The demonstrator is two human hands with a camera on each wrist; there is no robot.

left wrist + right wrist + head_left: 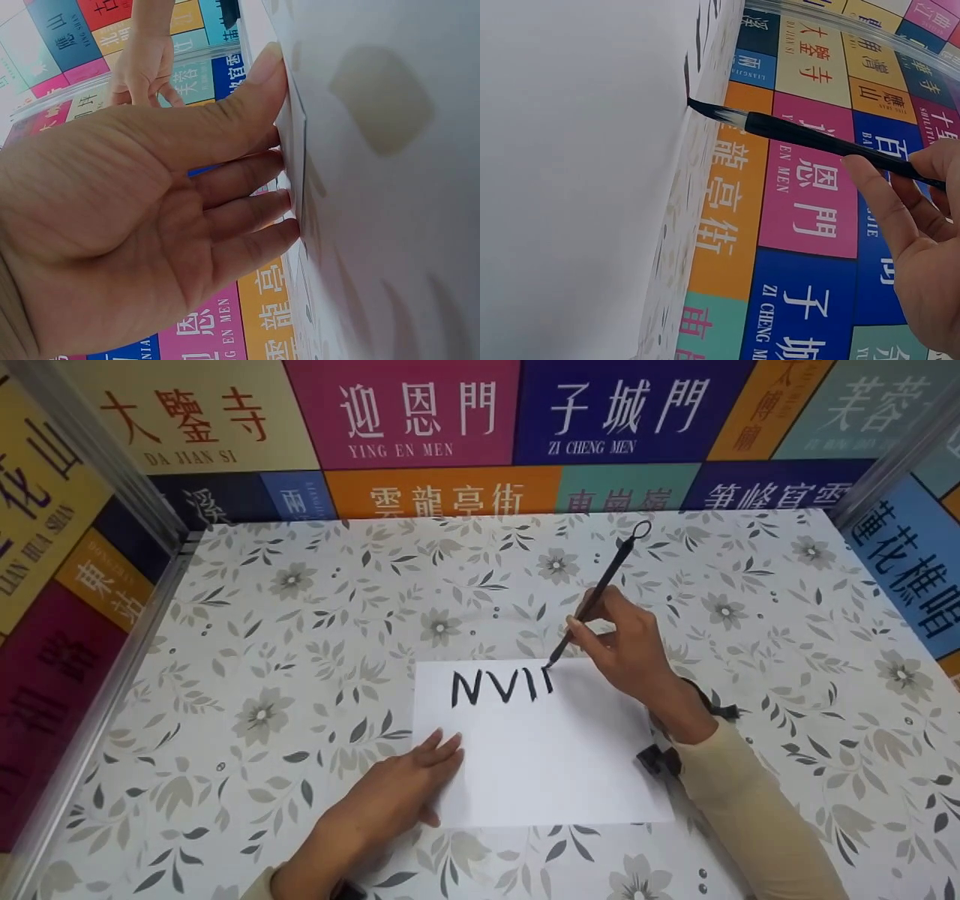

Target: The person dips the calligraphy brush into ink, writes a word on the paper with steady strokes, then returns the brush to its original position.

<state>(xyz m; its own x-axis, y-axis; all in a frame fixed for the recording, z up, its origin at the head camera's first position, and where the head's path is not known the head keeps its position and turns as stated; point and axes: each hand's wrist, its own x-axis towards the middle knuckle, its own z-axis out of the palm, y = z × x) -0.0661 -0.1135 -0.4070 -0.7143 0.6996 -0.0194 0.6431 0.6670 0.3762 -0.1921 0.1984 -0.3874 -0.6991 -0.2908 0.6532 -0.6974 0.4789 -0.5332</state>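
My right hand (626, 649) pinches a black calligraphy brush (596, 596), which tilts up and to the right toward its hanging loop. In the right wrist view the dark bristle tip (705, 107) touches the white paper (555, 765). Black strokes (495, 688) reading "NVI" and a further partial stroke run along the paper's upper part, ending at the brush tip. My left hand (409, 780) rests on the paper's left edge. In the left wrist view its fingers (247, 176) are extended, with the fingertips and thumb against the paper's edge.
Under the paper lies a floral-patterned tabletop (300, 607). Colourful panels with printed characters (420, 412) stand along the back and sides. A dark strap (705, 697) and a small black device (660, 760) sit at my right wrist.
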